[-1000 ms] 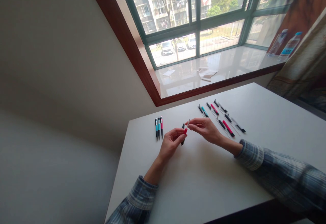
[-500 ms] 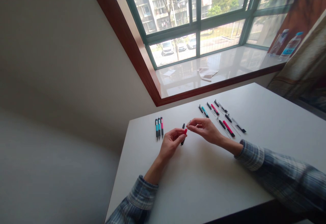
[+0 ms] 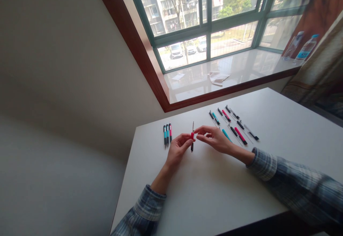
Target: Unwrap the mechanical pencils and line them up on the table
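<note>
My left hand pinches a red pen barrel between thumb and fingertips, holding it nearly upright above the white table. A thin pen refill sticks up out of the barrel's top end. Below the fingers shows a black piece; whether it is joined to the barrel I cannot tell. Just to the right, my right hand has thumb and index finger apart, with the index fingertip close to the barrel's upper end. Behind that hand lies a teal pen barrel, partly covered by it.
Three whole pens lie side by side at left. Pen parts in black, teal and red, such as a red barrel, lie in rows at right. A window sill with a cloth and bottles runs behind the table.
The refill has gone from my right fingers into the top of the red barrel. My right fingers have parted, and the barrel has turned more upright.
</note>
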Available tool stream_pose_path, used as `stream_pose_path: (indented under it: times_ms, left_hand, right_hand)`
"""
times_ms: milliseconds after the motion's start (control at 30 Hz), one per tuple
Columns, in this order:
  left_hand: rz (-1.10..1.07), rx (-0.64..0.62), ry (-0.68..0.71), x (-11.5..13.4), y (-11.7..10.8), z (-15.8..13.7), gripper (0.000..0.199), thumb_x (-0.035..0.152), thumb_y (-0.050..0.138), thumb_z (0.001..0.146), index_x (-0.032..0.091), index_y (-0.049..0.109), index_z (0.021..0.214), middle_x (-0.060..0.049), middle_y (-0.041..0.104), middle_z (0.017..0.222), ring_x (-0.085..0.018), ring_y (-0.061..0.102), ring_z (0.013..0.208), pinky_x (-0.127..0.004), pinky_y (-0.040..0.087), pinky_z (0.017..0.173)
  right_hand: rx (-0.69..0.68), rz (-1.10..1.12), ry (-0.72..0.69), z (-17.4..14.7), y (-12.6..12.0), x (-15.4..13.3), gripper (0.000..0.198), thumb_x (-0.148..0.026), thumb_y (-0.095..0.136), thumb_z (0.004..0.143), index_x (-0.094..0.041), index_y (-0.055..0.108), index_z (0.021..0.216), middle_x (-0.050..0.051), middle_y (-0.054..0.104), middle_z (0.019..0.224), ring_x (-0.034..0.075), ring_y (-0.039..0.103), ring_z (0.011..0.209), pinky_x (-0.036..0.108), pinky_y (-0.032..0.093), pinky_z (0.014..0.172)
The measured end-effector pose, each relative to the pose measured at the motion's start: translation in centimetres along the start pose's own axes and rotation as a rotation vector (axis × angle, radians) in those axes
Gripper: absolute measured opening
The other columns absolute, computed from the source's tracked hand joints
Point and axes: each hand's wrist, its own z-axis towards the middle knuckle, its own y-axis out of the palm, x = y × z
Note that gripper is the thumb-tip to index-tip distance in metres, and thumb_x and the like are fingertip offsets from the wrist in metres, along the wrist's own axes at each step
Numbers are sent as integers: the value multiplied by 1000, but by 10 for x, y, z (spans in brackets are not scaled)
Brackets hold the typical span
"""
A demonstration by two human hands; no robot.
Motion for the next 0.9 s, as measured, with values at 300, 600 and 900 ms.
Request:
stream_pose_path:
  times_ms: [300, 600, 900]
  left_hand:
    - [-182, 80, -9, -9, -2, 5, 21, 31, 76, 86, 19, 70, 102, -7, 76, 100, -18, 67, 91, -29, 51, 86]
    - [-241, 117, -22, -8, 2, 7, 24, 31, 79, 83, 19, 65, 98, -5, 75, 96, -17, 68, 89, -28, 52, 84]
    - [-192, 104, -11, -9, 1, 5, 21, 31, 77, 83, 19, 64, 96, -4, 74, 95, -17, 68, 90, -29, 52, 85]
  right_hand:
    - [-118, -727, -246, 1, -3, 11, 55, -8, 44, 99, -27, 50, 150, 12, 53, 151, 30, 50, 137, 51, 51, 109]
    - [-203, -796, -398, 17, -4, 16, 28, -17, 54, 102, -24, 70, 123, 11, 70, 126, 29, 58, 121, 47, 51, 103]
    - [-160, -793, -335, 12, -9, 14, 18, -18, 61, 100, -25, 76, 106, 9, 67, 102, 25, 59, 96, 37, 54, 81]
